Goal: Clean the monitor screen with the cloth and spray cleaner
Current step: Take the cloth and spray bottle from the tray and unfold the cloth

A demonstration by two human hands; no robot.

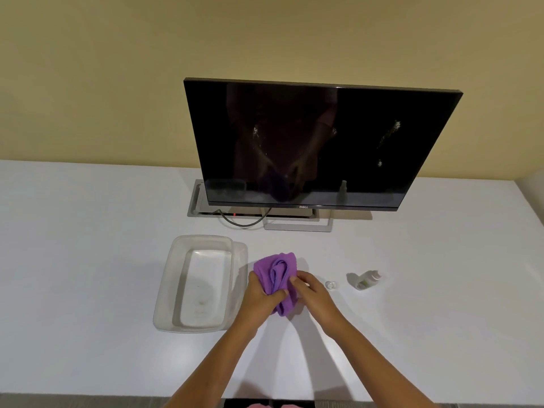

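A dark monitor (321,142) stands at the back of the white table, its screen off and marked with whitish specks and streaks at left of centre and at the right. A bunched purple cloth (278,270) is held just above the table in front of it. My left hand (262,295) grips its lower left part and my right hand (309,290) pinches its right edge. A small spray bottle (366,279) stands on the table to the right of my hands. Its clear cap (331,285) lies between the bottle and my right hand.
A clear plastic tub (170,290) sits left of my hands with a lid behind it. The monitor's metal stand (297,226) and a dark cable (244,222) lie under the screen, beside a grey cable box (195,201). A beige wall rises behind.
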